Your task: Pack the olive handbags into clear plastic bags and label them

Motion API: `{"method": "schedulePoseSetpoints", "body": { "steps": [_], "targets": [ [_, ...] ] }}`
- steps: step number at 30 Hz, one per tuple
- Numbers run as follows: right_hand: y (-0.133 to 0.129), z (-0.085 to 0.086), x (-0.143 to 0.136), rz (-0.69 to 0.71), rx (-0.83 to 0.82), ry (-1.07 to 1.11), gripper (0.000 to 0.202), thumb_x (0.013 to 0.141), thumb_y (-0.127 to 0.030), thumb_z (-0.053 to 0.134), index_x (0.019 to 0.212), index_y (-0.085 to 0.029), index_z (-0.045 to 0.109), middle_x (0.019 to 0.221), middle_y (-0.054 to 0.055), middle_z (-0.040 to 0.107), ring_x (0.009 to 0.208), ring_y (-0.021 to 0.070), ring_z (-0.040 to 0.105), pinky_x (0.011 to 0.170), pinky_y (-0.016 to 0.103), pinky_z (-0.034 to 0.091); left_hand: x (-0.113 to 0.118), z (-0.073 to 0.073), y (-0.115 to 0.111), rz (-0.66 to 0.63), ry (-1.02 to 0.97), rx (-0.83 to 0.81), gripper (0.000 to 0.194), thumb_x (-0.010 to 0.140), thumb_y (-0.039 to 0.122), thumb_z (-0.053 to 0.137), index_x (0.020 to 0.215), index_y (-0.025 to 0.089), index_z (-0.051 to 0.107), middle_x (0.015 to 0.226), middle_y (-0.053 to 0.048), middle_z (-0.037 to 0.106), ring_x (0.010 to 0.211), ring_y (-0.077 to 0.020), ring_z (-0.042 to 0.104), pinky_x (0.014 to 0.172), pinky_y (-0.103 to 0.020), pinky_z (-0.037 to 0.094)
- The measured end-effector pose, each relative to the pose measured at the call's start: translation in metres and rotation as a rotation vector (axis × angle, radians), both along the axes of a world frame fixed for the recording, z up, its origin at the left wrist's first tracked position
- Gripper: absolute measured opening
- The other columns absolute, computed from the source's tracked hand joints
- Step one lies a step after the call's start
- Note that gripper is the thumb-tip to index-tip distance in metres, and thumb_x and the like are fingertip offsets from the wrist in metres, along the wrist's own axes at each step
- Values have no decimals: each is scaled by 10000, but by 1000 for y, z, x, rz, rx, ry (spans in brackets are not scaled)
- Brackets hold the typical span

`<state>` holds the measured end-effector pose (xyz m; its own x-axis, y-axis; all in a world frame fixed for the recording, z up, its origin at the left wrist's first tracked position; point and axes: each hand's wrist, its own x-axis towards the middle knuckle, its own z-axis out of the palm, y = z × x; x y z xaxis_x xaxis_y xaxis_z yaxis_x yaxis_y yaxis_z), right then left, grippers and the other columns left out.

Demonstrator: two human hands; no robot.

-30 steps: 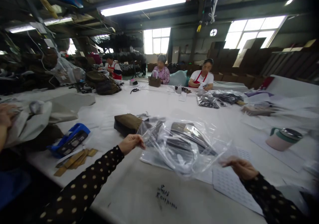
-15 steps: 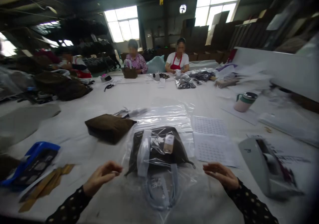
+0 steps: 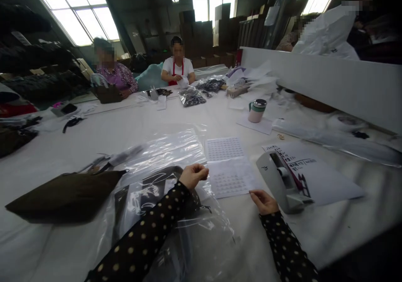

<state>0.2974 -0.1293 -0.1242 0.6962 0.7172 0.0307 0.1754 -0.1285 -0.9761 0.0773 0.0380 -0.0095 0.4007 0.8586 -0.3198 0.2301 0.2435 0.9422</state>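
Note:
A printed sheet of labels [image 3: 229,165] lies on the white table. My right hand [image 3: 264,201] pinches the sheet's near right corner between thumb and fingers. Over the sheet's left edge, my left hand [image 3: 194,175] is closed in a pinch; whatever is between its fingertips is too small to make out. Under my left forearm lies a dark bag in clear plastic [image 3: 138,194], partly covered by the arm. Beside it on the left rests another dark olive bag [image 3: 65,194], not in plastic.
A grey tape dispenser [image 3: 282,185] sits on a handwritten paper [image 3: 326,177] at right. Behind stands a pink and green mug [image 3: 257,111]. Across the table sit a person in a red apron [image 3: 178,66] and a person in a purple patterned top [image 3: 114,79].
The view has turned right. My left hand has moved across the plastic-wrapped bag to the label sheet, and my right hand has reached the sheet's corner; both have closed.

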Motion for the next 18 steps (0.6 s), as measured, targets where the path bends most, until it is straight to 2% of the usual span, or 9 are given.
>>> {"method": "schedulePoseSetpoints", "body": {
  "steps": [2, 4, 7, 9, 13, 16, 18],
  "targets": [
    [3, 0, 11, -47, -49, -56, 356, 629, -513, 628, 737, -174, 639, 702, 55, 662, 653, 184, 610, 644, 307, 507, 27, -26, 21, 100, 77, -19, 235, 686, 330, 658, 795, 128, 609, 755, -43, 643, 742, -155, 590, 728, -271, 458],
    [4, -2, 20, -82, -95, -105, 352, 656, -508, 603, 766, -175, 638, 738, 62, 666, 678, 192, 617, 665, 315, 506, 44, -49, 35, 175, 165, -69, 298, 705, 293, 661, 934, 116, 590, 918, -74, 632, 866, -177, 580, 780, -293, 449],
    [5, -6, 25, -77, -132, -156, 354, 686, -509, 568, 794, -179, 632, 773, 69, 664, 709, 197, 619, 699, 326, 505, 54, -75, 42, 201, 248, -201, 296, 791, 298, 589, 1026, 123, 549, 1018, -76, 589, 886, -180, 575, 767, -349, 475],
    [11, -8, 22, -41, -130, -180, 345, 697, -503, 556, 794, -180, 629, 787, 70, 660, 714, 193, 616, 718, 329, 503, 56, -86, 40, 180, 253, -297, 273, 840, 307, 524, 1050, 134, 534, 1014, -64, 579, 847, -166, 580, 726, -354, 498],
    [36, -3, 12, 92, -85, -279, 277, 729, -455, 540, 776, -197, 629, 782, 50, 654, 702, 176, 609, 696, 311, 502, 60, -92, 33, 118, 146, -431, 218, 837, 282, 532, 979, 117, 556, 902, -47, 596, 734, -130, 584, 638, -295, 509],
    [65, 6, 6, 246, -35, -469, 202, 768, -373, 519, 786, -210, 636, 800, 36, 654, 669, 155, 594, 645, 283, 496, 65, -88, 30, 103, -7, -478, 117, 782, 179, 581, 858, 89, 577, 741, -44, 606, 625, -118, 580, 587, -253, 496],
    [83, 9, 3, 310, -20, -625, 169, 768, -323, 535, 828, -213, 649, 833, 34, 656, 696, 159, 586, 659, 281, 494, 69, -83, 28, 97, -125, -516, 109, 750, 115, 563, 855, 89, 575, 698, -46, 611, 607, -129, 590, 598, -258, 499]
  ]
}}
